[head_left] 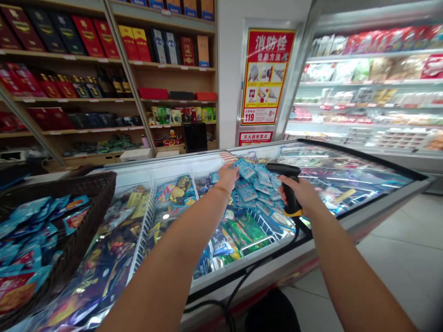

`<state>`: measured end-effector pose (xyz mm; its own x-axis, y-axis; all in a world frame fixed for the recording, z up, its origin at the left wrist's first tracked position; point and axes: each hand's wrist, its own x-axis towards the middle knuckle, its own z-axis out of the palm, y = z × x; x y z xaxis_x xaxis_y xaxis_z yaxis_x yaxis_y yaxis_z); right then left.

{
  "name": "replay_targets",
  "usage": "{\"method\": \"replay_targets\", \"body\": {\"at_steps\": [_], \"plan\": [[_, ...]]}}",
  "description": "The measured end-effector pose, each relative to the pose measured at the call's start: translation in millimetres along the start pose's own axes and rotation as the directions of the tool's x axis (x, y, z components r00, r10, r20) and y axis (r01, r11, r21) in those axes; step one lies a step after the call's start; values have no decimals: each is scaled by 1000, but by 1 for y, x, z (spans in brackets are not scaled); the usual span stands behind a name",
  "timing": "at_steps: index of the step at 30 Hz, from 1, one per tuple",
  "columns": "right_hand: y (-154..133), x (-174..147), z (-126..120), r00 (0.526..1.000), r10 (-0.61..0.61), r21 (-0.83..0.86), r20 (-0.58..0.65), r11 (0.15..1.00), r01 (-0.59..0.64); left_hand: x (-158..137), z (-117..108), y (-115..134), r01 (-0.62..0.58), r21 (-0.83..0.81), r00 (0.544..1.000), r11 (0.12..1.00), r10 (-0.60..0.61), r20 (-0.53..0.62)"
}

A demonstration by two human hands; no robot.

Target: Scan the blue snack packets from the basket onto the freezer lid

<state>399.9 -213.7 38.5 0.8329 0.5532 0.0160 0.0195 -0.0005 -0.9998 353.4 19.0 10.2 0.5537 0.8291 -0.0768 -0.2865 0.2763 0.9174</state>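
My right hand (300, 193) is wrapped round the black and yellow grip of a barcode scanner (292, 201), whose head points left over a heap of light-blue snack packets (258, 186). The scanner's cable hangs down along the front of the freezer. At the left edge of that heap is my left hand (229, 175), its fingers stretched out toward the packets and nothing plainly held in them. The heap lies in a chest freezer (166, 162). In front of it, green packages (247, 228) fill a white wire basket.
A dark wicker basket (110, 182) of blue packets stands at the left. A black-framed glass lid (360, 161) covers the freezer's right part. Shelves of boxes and bottles (173, 64) rise behind, with a lit refrigerated display (367, 83) at the right.
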Motion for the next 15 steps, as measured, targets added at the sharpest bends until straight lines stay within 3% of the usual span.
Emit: {"method": "replay_targets", "body": {"at_steps": [4, 7, 11, 15], "plan": [[5, 2, 4, 1000, -3, -19, -2, 1000, 3, 15, 25, -4, 88, 111, 983, 990, -68, -169], [8, 1, 14, 1000, 5, -24, 20, 1000, -5, 10, 18, -1, 50, 122, 987, 991, -30, -158], [8, -6, 41, 992, 21, -26, 126, 999, -18, -8, -29, 25, -50, 250, 996, 967, 67, -62], [1, -20, 86, 976, 14, -33, 219, 999, -7, -26, -110, 84, -183, 543, 968, 819, 248, -48]]}}
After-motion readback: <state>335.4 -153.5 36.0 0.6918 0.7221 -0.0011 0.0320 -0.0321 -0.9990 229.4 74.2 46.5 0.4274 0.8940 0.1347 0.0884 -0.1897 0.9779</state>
